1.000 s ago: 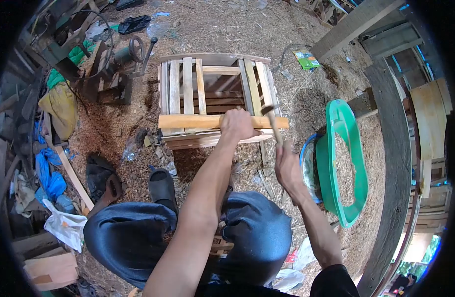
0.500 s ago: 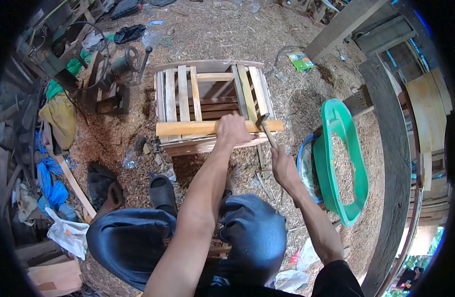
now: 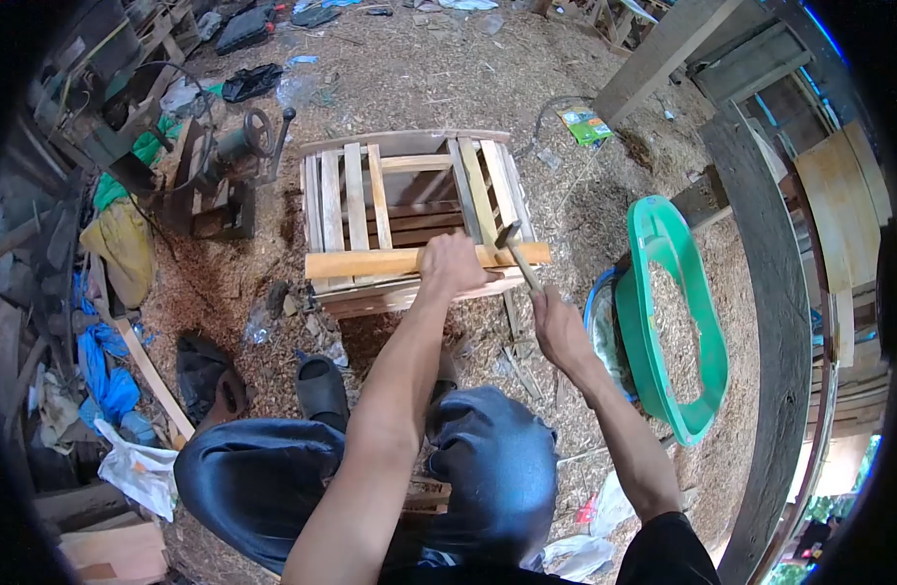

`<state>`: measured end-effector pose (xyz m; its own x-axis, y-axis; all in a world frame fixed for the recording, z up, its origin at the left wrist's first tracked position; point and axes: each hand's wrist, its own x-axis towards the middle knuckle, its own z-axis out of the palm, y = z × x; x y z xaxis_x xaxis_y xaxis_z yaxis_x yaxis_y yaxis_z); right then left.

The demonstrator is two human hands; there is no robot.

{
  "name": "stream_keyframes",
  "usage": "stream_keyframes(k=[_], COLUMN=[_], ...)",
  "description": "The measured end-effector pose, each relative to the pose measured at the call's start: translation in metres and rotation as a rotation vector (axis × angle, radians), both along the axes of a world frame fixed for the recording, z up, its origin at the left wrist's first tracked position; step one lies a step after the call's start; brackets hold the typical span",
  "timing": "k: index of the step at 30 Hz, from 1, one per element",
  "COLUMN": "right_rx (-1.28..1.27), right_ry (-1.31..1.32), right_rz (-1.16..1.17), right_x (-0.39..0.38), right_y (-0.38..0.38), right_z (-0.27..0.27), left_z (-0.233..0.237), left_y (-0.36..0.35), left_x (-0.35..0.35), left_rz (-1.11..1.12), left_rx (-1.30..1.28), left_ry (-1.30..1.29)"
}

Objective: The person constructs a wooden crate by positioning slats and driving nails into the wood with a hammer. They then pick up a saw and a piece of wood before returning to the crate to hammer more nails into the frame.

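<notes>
A slatted wooden crate (image 3: 355, 200) stands on the ground in front of my knees, with a gap between the slats on its top. Across its near edge lies a light wooden board (image 3: 366, 263). My left hand (image 3: 450, 263) is closed over the middle of this board, pressing it against the crate. My right hand (image 3: 560, 327) grips the handle of a hammer (image 3: 508, 235). The hammer's head is at the board's right part, just right of my left hand, and overlaps the board in this view.
To the right stands a green plastic tub (image 3: 644, 327) beside a dark timber beam (image 3: 760, 322). A machine with a handwheel (image 3: 258, 134) is at the left. Blue plastic (image 3: 107, 370) and a wooden strip (image 3: 154, 378) lie at lower left. Wood shavings cover the ground.
The view has tilted slightly, so the crate sits a little lower and further left. Both hands keep their hold, and the hammer head stays close to the board's right part.
</notes>
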<state>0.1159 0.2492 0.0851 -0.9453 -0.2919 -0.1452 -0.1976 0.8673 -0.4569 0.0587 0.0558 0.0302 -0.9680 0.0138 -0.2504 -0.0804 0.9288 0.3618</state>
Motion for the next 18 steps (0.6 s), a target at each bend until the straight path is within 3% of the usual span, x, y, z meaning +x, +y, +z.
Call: stream_keyframes(k=[5, 8, 9, 18], right_rx=[-0.138, 0.085, 0.1, -0.204], right_ry=[0.125, 0.041, -0.016, 0.112], right_rz=[-0.112, 0.088, 0.048, -0.08], right_x=[0.0, 0.002, 0.004, -0.011], right_y=[-0.023, 0.007, 0.004, -0.021], right_z=[0.038, -0.021, -0.016, 0.055], left_z=[-0.001, 0.003, 0.003, 0.011], left_y=[0.0, 0.001, 0.0, -0.002], left_x=[0.002, -0.002, 0.001, 0.006], left_rz=[0.037, 0.005, 0.007, 0.009], left_rx=[0.03, 0.008, -0.008, 0.062], left_ry=[-0.001, -0.132, -0.013, 0.009])
